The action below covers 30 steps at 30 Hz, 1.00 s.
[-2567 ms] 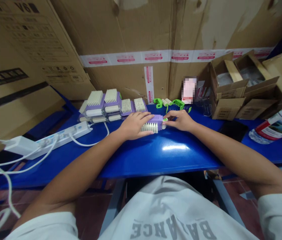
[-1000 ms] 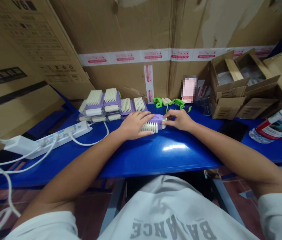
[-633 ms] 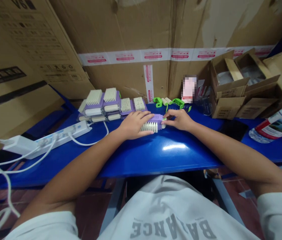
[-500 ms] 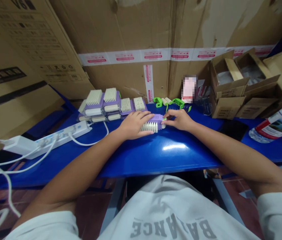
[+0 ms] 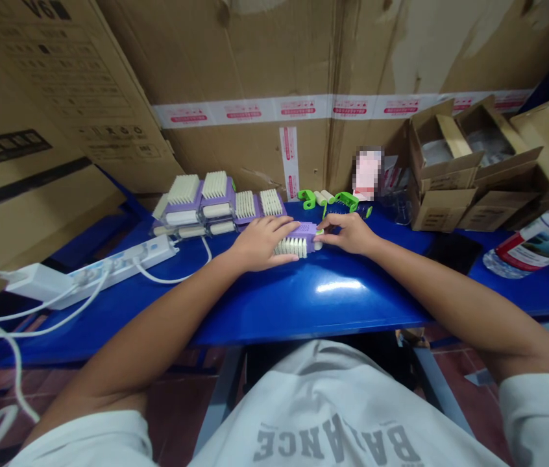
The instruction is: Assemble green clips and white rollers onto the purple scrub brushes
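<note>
A purple plastic block (image 5: pixel 305 229) with a row of cream ridges along its near side lies on its side on the blue table. My left hand (image 5: pixel 265 241) is wrapped over its left part, thumb on the near side and fingers over the top, hiding that end. At its right end, my right hand (image 5: pixel 348 233) pinches a small green and whitish end piece (image 5: pixel 318 239) between thumb and fingers. Just behind and to the left stand several similar purple blocks (image 5: pixel 200 192) with cream ridges facing up, some stacked.
Green curved clips (image 5: pixel 306 198) and cream rollers (image 5: pixel 324 197) lie behind my hands. A white power strip (image 5: pixel 123 267) with cables is on the left. Open cardboard boxes (image 5: pixel 444 206), a dark flat object (image 5: pixel 454 252) and a clear labelled bottle (image 5: pixel 532 244) are on the right. Cardboard walls the back.
Almost nothing differs. Both hands keep the same hold on the purple block, and the view has shifted only very slightly.
</note>
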Available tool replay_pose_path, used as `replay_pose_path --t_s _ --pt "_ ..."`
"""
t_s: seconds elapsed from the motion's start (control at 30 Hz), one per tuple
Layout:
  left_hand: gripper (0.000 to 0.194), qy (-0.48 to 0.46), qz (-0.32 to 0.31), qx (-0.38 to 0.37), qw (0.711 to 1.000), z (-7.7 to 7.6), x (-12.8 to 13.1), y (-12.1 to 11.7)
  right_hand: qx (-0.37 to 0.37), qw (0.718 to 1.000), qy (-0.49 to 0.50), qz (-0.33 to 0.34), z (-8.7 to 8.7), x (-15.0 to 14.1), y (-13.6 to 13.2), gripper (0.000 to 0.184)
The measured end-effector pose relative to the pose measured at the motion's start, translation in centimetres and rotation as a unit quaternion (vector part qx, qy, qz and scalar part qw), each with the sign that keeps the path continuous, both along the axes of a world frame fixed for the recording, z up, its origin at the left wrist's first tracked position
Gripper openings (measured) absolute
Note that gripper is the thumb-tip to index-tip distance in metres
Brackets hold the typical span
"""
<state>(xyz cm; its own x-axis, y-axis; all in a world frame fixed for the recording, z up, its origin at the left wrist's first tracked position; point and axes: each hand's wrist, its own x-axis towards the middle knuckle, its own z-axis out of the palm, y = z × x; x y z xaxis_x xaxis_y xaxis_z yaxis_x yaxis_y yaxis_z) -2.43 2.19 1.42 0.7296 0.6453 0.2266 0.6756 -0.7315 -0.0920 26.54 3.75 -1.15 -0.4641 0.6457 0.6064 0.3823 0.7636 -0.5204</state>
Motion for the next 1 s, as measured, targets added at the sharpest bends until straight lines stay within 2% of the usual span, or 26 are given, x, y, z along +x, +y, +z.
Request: replay_pose_path --t_s 1.0 --pt "0.082 0.006 0.005 0.0 1.0 0.01 0.0 0.0 0.009 1.0 -0.013 0.008 0.16 0.09 -0.03 0.026"
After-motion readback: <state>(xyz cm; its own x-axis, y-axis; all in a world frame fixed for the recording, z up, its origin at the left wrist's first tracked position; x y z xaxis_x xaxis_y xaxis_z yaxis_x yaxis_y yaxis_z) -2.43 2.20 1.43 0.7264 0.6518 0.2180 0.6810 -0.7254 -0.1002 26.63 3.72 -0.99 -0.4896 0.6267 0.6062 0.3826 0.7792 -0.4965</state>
